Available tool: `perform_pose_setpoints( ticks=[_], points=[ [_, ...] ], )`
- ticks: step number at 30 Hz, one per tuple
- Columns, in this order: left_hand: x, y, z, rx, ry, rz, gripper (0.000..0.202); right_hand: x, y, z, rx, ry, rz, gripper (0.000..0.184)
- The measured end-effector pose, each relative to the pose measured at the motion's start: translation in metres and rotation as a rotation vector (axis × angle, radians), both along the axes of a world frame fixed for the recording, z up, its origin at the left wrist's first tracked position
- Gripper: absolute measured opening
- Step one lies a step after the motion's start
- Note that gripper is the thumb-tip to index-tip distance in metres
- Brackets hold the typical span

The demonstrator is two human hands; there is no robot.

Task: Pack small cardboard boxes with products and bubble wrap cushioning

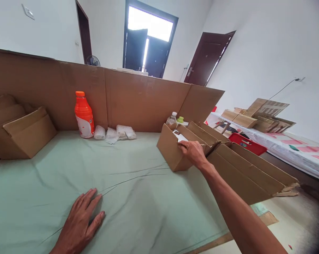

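Note:
My left hand (81, 220) lies flat on the pale green cloth (133, 197), fingers stretched out and thumb apart, with nothing in it. Further right, my right hand (193, 151) is closed at the top edge of a small open cardboard box (172, 151). Its fingers pinch the box's near rim. White paper-like pieces (179, 136) show inside that box, just beyond my fingertips; the rest of its contents is hidden. More open cardboard boxes (244, 173) stand against it on the right, their flaps raised.
An orange bottle (84, 116) stands at the back beside rolled bubble wrap (122, 132). Behind them rises a cardboard screen (146, 97). Open cartons (29, 134) are at the left. A clear bottle (172, 118) stands behind the right-hand boxes. Flattened cartons (257, 116) lie on a side table.

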State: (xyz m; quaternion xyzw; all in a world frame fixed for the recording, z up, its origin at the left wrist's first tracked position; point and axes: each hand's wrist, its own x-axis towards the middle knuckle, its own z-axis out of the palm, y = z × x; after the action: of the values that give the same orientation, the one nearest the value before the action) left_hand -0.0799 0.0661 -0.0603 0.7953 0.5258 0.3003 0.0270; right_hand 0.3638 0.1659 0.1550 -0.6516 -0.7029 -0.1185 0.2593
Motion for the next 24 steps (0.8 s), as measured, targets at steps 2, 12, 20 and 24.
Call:
perform_pose_setpoints(
  ticks=[2,12,20,24],
  points=[
    [-0.003,-0.001,0.001,-0.019,-0.095,0.037,0.051,-0.024,-0.023,-0.004,-0.030,-0.033,0.088,0.018],
    [0.018,-0.033,0.045,-0.285,-0.494,0.277,0.083,-0.059,-0.113,-0.019,-0.044,0.623,0.339,0.033],
    [0.025,-0.039,0.041,-0.294,-0.622,0.342,0.067,-0.105,-0.101,-0.120,-0.541,1.112,0.299,0.054],
    [-0.003,-0.007,0.042,-0.317,-0.689,0.370,0.039,-0.146,-0.089,-0.124,-0.594,1.155,0.360,0.060]
  ],
)
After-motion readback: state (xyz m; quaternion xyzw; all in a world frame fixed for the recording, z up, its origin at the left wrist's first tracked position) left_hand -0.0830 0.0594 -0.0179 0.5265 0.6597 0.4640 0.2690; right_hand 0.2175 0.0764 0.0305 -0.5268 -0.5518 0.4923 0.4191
